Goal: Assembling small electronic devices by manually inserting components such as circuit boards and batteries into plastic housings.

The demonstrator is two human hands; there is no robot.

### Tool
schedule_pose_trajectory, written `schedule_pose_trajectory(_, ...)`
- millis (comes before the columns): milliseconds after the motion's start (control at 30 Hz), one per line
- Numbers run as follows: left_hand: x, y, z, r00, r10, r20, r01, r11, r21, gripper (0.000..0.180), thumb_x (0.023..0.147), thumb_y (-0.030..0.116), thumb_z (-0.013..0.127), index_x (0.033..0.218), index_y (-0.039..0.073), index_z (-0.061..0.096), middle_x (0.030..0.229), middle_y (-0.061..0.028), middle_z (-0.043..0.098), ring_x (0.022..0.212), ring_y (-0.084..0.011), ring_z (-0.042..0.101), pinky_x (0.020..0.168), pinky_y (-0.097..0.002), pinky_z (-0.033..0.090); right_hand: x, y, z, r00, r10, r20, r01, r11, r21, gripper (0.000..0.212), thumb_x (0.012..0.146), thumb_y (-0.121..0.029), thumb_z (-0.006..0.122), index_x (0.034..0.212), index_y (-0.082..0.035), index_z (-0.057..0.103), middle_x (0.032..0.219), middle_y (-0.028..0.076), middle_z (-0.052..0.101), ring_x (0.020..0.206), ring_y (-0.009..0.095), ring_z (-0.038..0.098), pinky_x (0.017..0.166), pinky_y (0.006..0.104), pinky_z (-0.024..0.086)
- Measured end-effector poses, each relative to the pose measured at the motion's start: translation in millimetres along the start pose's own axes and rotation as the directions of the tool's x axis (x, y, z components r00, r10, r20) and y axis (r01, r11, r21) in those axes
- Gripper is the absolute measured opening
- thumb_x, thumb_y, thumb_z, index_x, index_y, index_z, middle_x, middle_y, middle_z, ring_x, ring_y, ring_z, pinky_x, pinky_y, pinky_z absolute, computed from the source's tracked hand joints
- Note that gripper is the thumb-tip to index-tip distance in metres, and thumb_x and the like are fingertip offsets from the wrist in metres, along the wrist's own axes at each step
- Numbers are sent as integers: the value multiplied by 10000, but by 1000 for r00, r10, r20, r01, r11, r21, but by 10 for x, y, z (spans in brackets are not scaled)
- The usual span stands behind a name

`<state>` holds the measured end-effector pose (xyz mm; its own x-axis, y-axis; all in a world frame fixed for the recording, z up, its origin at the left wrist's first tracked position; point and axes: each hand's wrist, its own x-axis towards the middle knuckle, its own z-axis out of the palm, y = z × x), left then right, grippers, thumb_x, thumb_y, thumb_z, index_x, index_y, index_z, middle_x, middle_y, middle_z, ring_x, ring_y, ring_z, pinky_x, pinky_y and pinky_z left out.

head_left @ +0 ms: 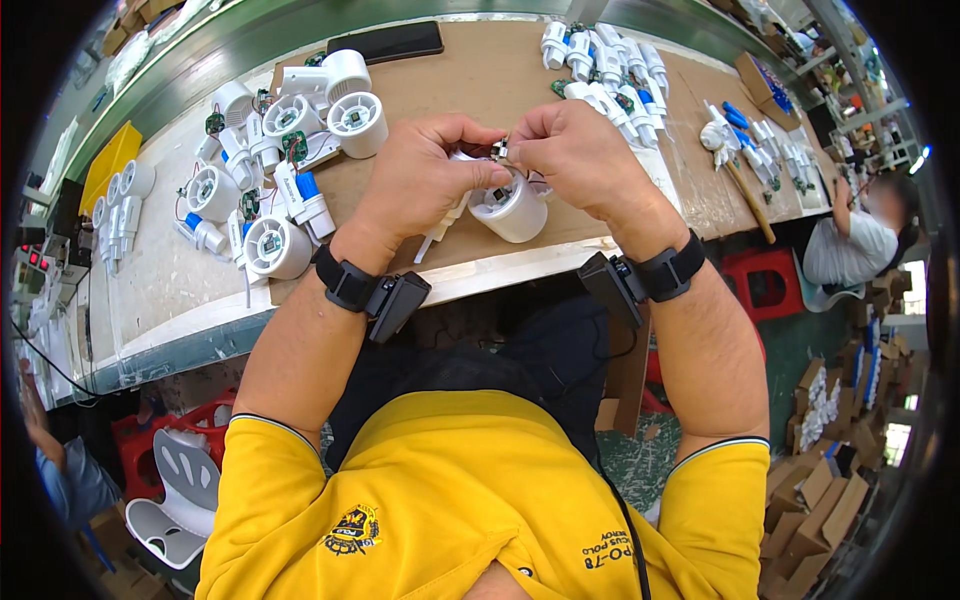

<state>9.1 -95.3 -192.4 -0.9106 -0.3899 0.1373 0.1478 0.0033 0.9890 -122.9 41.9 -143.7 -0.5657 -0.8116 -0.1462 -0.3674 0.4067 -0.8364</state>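
Close together over the front of the workbench, both my hands are closed at the fingertips. My left hand (415, 175) and my right hand (580, 160) pinch a small part with shiny metal bits (499, 150) between thumbs and fingers; its exact kind is too small to tell. Just below them, a white round fan housing (515, 215) rests near the bench edge, with a small board visible inside. A white piece (440, 225) shows beneath my left hand, mostly covered by it. Each wrist wears a black strap with a black device.
White fan housings (278, 247) and handles with green circuit boards crowd the left. More white handles (610, 75) lie far right. A wooden-handled mallet (750, 205), black flat device (385, 42) and yellow bin (110, 175) are about. A person (865, 240) sits right, near red stools (765, 283).
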Motion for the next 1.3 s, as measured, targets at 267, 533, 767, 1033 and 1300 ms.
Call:
schedule_pose_trajectory(267, 10, -32, -14, 998, 55, 21, -55, 998, 31, 301, 748, 51, 849, 1026, -2, 748, 918, -39, 731, 806, -89, 634, 725, -255, 517, 1, 13, 16, 1000, 23, -17, -23, 1000, -6, 83, 854, -70, 671, 831, 8, 692, 709, 19, 645, 633, 93, 584, 590, 255, 478)
schedule_pose_trajectory(533, 63, 5, -107, 998, 49, 35, -56, 968, 244, 341, 736, 63, 842, 1042, 23, 696, 860, -34, 678, 782, -117, 617, 727, -273, 520, -207, 16, -97, 996, -85, -20, 83, 991, -102, 171, 855, -125, 716, 983, -13, 712, 806, 33, 682, 733, 129, 626, 683, 274, 513)
schedule_pose_trajectory(767, 60, 278, -204, 992, -41, 120, -13, 911, 412, 337, 721, 68, 816, 1013, 21, 654, 848, -63, 647, 787, -160, 619, 713, -308, 519, -293, 262, -104, 993, 37, 117, -50, 992, 114, 438, 756, -124, 831, 1150, -22, 671, 974, 85, 701, 896, 174, 658, 813, 294, 522)
schedule_pose_trajectory(1033, 191, 418, 18, 979, 140, 148, -203, 612, 764, 317, 742, 84, 756, 1023, 14, 628, 963, -160, 650, 874, -302, 641, 766, -372, 528, -280, 407, 675, 677, -518, -522, 237, 826, -512, 429, 802, -40, 729, 1197, 6, 569, 1129, 223, 587, 1054, 376, 586, 884, 417, 487)
schedule_pose_trajectory(1300, -83, 214, 217, 992, 101, -78, -25, 748, 663, 369, 791, 72, 756, 1113, -8, 596, 972, -83, 615, 924, -134, 640, 775, -291, 518, -529, 452, 1037, 748, -411, -521, 257, 903, -343, 409, 817, -7, 655, 1204, 41, 533, 1167, 258, 545, 1057, 463, 537, 907, 495, 466)
